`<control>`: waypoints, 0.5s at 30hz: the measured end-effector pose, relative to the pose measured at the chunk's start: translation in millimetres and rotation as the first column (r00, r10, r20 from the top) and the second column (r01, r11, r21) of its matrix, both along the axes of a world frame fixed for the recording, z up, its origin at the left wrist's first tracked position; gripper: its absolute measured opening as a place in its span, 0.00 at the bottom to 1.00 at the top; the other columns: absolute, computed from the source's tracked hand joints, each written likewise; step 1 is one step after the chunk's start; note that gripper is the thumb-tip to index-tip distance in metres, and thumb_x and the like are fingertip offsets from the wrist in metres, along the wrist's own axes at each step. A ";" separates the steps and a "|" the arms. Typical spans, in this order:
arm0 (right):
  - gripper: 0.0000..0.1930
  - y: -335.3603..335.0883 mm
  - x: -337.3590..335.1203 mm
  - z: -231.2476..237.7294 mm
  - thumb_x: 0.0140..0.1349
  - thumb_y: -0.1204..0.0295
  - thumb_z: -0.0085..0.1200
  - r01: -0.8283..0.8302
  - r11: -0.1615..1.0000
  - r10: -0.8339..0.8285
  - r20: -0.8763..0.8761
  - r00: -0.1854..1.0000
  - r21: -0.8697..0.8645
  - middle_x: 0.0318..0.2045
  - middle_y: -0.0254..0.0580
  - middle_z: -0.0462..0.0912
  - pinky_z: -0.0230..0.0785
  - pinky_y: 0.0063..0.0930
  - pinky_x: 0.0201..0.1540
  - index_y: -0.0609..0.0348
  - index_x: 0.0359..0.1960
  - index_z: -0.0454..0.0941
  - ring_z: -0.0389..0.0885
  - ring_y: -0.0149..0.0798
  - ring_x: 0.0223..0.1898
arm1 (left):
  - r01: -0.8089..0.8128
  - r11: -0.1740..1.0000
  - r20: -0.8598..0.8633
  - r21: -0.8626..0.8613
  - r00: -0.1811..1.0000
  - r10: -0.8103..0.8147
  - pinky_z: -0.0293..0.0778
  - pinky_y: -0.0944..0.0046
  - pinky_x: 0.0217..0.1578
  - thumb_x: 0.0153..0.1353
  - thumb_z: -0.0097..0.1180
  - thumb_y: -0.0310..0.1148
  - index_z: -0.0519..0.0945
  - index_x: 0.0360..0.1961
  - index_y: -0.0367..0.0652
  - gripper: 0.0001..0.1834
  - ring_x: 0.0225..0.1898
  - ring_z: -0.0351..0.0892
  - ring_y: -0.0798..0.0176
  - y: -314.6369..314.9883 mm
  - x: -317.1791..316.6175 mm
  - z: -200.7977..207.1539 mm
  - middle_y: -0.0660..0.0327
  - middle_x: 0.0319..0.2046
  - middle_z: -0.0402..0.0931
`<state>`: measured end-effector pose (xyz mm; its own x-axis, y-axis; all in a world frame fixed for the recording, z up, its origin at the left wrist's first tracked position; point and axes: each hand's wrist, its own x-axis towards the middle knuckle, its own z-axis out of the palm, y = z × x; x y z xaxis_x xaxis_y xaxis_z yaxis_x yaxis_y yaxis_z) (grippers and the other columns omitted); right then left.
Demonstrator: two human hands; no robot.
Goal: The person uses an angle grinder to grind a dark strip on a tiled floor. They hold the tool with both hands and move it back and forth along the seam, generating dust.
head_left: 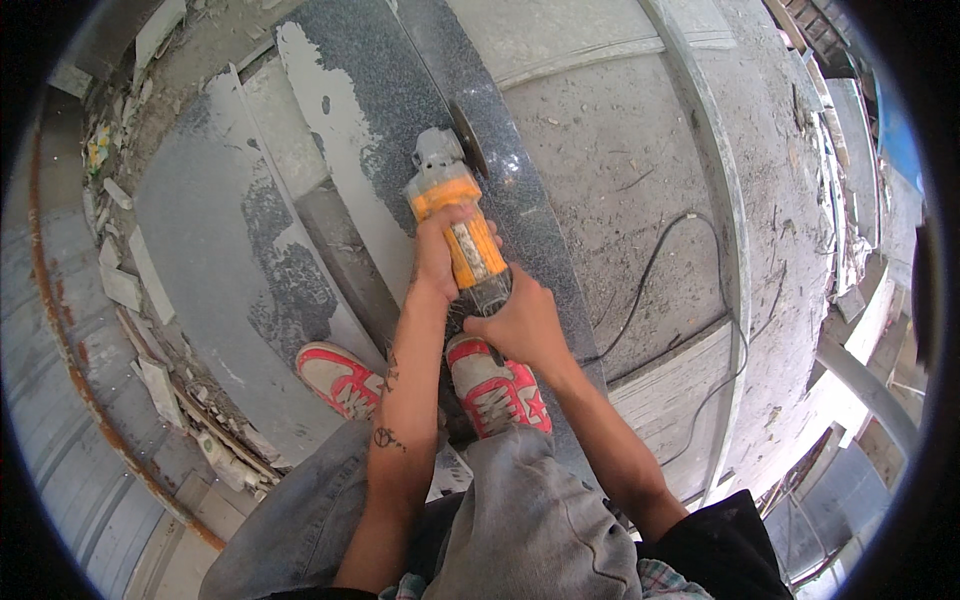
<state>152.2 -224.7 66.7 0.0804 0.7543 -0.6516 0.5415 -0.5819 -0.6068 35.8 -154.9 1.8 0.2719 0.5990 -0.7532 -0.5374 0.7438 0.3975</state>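
Observation:
Both of my hands are on a yellow angle grinder (478, 250) with a grey metal head and a thin cutting disc (467, 140) at its right side. My left hand (437, 248) wraps round the front of the yellow body. Behind it, my right hand (522, 318) grips the dark rear end. The disc stands edge-on over a dark speckled stone slab (530, 215), in line with a thin straight line (422, 55) running away from me along the slab. Whether the disc touches the stone or is spinning, I cannot tell.
My red and white shoes (495, 390) are close behind the grinder. A second, grey-smeared slab (215, 230) lies at the left. A black cable (650, 270) loops over the dusty ground at the right, across a long pale rail (715, 160). Broken stone strips (155, 275) line the left side.

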 end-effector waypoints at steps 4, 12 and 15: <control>0.33 -2.8 1.8 7.9 0.34 0.62 0.67 -0.011 0.999 0.011 0.005 1.000 -0.037 0.35 0.63 0.82 0.73 0.42 0.47 0.69 0.44 0.74 0.82 0.59 0.39 | -0.001 1.000 0.013 -0.001 1.000 0.001 0.79 0.56 0.30 0.51 0.56 0.41 0.70 0.44 0.37 0.23 0.27 0.79 0.55 -9.3 1.9 2.6 0.52 0.28 0.74; 0.32 25.7 -5.3 -12.9 0.34 0.62 0.67 0.008 0.999 -0.008 0.005 1.000 0.035 0.32 0.60 0.82 0.74 0.41 0.44 0.69 0.43 0.75 0.82 0.57 0.37 | -0.010 0.997 0.023 0.081 1.000 0.009 0.79 0.58 0.27 0.53 0.54 0.38 0.71 0.44 0.36 0.21 0.25 0.79 0.56 29.6 -4.4 -8.1 0.53 0.26 0.75; 0.33 31.5 -6.3 -9.7 0.34 0.63 0.67 0.023 0.999 -0.022 -0.021 1.000 0.032 0.32 0.60 0.82 0.74 0.41 0.44 0.69 0.43 0.75 0.82 0.57 0.37 | -0.013 0.997 0.011 0.072 1.000 0.013 0.79 0.58 0.27 0.53 0.54 0.39 0.70 0.44 0.36 0.21 0.25 0.79 0.56 33.9 -4.4 -7.8 0.53 0.25 0.74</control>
